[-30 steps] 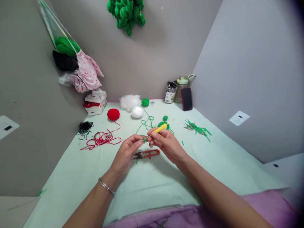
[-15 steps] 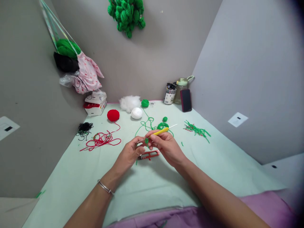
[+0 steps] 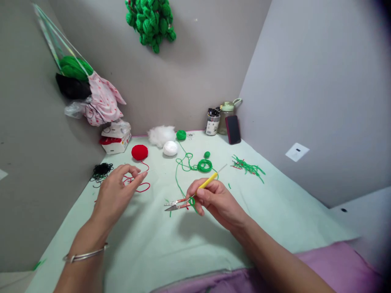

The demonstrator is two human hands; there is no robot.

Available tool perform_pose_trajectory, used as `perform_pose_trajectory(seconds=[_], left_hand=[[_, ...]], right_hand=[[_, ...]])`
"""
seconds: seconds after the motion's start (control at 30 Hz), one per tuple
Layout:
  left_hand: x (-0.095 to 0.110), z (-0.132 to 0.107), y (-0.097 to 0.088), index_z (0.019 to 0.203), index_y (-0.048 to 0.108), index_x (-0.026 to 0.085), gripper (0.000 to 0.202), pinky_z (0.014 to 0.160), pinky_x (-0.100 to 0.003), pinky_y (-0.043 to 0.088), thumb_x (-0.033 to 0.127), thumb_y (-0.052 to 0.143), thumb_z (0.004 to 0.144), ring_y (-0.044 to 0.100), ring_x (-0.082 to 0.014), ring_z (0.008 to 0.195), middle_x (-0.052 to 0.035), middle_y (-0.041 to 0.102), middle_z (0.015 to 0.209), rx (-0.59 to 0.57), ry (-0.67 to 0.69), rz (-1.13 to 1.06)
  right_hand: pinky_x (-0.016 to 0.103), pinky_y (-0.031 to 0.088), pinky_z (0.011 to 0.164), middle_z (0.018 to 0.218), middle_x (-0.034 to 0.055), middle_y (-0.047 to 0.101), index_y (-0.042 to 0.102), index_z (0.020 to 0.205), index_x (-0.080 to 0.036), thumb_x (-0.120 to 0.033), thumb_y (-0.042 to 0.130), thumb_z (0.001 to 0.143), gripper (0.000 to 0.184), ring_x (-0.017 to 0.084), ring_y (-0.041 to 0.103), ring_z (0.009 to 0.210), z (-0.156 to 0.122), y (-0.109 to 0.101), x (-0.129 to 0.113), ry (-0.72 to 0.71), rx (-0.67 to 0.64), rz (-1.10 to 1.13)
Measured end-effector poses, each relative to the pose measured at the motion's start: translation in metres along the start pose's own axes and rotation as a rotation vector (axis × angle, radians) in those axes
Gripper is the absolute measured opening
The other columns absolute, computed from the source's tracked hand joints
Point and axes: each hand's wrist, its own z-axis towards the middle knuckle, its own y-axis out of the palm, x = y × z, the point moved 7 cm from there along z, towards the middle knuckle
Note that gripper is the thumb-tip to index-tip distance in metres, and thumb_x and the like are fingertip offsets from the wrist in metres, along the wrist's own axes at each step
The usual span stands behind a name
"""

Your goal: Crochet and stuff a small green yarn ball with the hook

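Note:
My right hand (image 3: 220,199) is closed around a crochet hook (image 3: 207,180) with a yellow handle, above the middle of the table. A small loop of green yarn (image 3: 192,201) hangs at the hook's lower end, by my fingertips. Just beneath lie thread snips (image 3: 177,204) with orange-red handles, partly hidden by that hand. My left hand (image 3: 117,195) is apart from it on the left, over the tangled red yarn (image 3: 143,187). Its thumb and forefinger come together in a pinch; a faint thin line shows at their tips, too fine to name.
Behind are a red yarn ball (image 3: 139,152), a white ball (image 3: 170,148), white stuffing (image 3: 161,136) and coiled green yarn (image 3: 204,165). Green yarn scraps (image 3: 249,167) lie right, black yarn (image 3: 102,171) left. A phone (image 3: 233,130) leans near a bottle (image 3: 226,106).
My left hand has left the hook and yarn and moved left over the red yarn. My right hand, still gripping the hook, has dropped slightly nearer. The whole view has shifted a little.

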Motion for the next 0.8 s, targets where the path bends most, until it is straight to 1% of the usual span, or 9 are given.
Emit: perform_pose_trajectory(seconds=[0.1,0.17,0.27,0.37,0.47,0.53,0.63,0.73,0.8], left_hand=[[0.031,-0.024,0.025,0.07,0.055,0.025,0.05,0.08,-0.033,0.048,0.064,0.051,0.1,0.059,-0.021,0.079,-0.0002,0.061,0.076,-0.012,0.031,-0.214],[0.05,-0.046,0.074,0.058,0.046,0.024,0.06,0.069,-0.03,0.046,0.068,0.056,0.098,0.046,-0.0155,0.06,0.0034,0.046,0.058,-0.401,-0.113,-0.861],[0.068,-0.065,0.107,0.052,0.036,0.023,0.07,0.05,-0.024,0.036,0.076,0.054,0.095,0.031,-0.0105,0.05,0.0066,0.032,0.053,-0.608,-0.192,-1.009],[0.07,-0.07,0.111,0.053,0.033,0.024,0.072,0.045,-0.023,0.044,0.08,0.051,0.093,0.024,-0.0085,0.047,0.0078,0.029,0.053,-0.739,-0.244,-1.107],[0.075,-0.072,0.098,0.06,0.048,0.02,0.064,0.041,-0.024,0.055,0.07,0.053,0.099,0.025,-0.0072,0.045,0.0067,0.038,0.059,-0.896,-0.313,-1.411],[0.077,-0.068,0.085,0.069,0.06,0.016,0.056,0.036,-0.017,0.051,0.056,0.049,0.107,0.033,-0.006,0.045,0.0036,0.049,0.068,-0.858,-0.359,-1.65],[0.07,-0.057,0.068,0.077,0.066,0.014,0.06,0.048,-0.012,0.057,0.04,0.028,0.115,0.055,-0.0046,0.053,-0.0022,0.061,0.079,-0.518,-0.415,-1.822],[0.063,-0.052,0.056,0.082,0.071,0.019,0.06,0.087,-0.032,0.068,0.05,0.03,0.113,0.074,-0.0113,0.079,-0.0051,0.071,0.09,-0.193,-0.384,-1.784],[0.061,-0.053,0.052,0.085,0.076,0.025,0.056,0.111,-0.048,0.058,0.061,0.041,0.108,0.075,-0.0204,0.108,-0.0051,0.077,0.099,-0.088,-0.275,-1.645]], right_hand=[[0.019,0.043,0.047,0.08,0.0008,0.076,0.081,0.086,-0.018,-0.045,0.084,0.088,0.027,0.003,0.055,0.041,-0.004,0.01,0.002,0.028,-0.078,-0.019],[0.019,0.039,0.043,0.08,0.0002,0.075,0.08,0.087,-0.018,-0.044,0.082,0.089,0.026,0.002,0.053,0.037,-0.008,0.017,0.002,0.038,-0.123,-0.013],[0.018,0.031,0.038,0.076,-0.0018,0.072,0.079,0.09,-0.019,-0.042,0.08,0.092,0.023,0.001,0.05,0.034,-0.014,0.021,-0.002,0.02,-0.143,0.027],[0.018,0.027,0.037,0.079,-0.0013,0.072,0.08,0.091,-0.02,-0.04,0.079,0.093,0.019,0.0,0.048,0.033,-0.02,0.017,-0.006,-0.027,-0.099,0.034],[0.017,0.022,0.038,0.083,-0.0004,0.073,0.082,0.091,-0.022,-0.037,0.08,0.093,0.015,-0.001,0.046,0.036,-0.022,0.01,-0.008,-0.086,-0.022,-0.005],[0.018,0.018,0.039,0.083,0.0,0.074,0.083,0.091,-0.023,-0.036,0.08,0.093,0.014,-0.002,0.043,0.037,-0.023,0.007,-0.007,-0.108,0.021,-0.02],[0.019,0.015,0.039,0.082,0.0003,0.073,0.083,0.09,-0.023,-0.038,0.08,0.093,0.016,-0.003,0.039,0.037,-0.024,0.005,-0.004,-0.124,0.056,-0.016],[0.02,0.014,0.04,0.081,-0.0004,0.071,0.083,0.09,-0.023,-0.039,0.08,0.093,0.016,-0.002,0.039,0.036,-0.025,0.005,-0.003,-0.15,0.082,-0.013],[0.02,0.016,0.04,0.083,-0.0001,0.071,0.084,0.091,-0.024,-0.038,0.08,0.093,0.014,-0.002,0.04,0.037,-0.027,0.003,-0.004,-0.183,0.116,-0.028]])
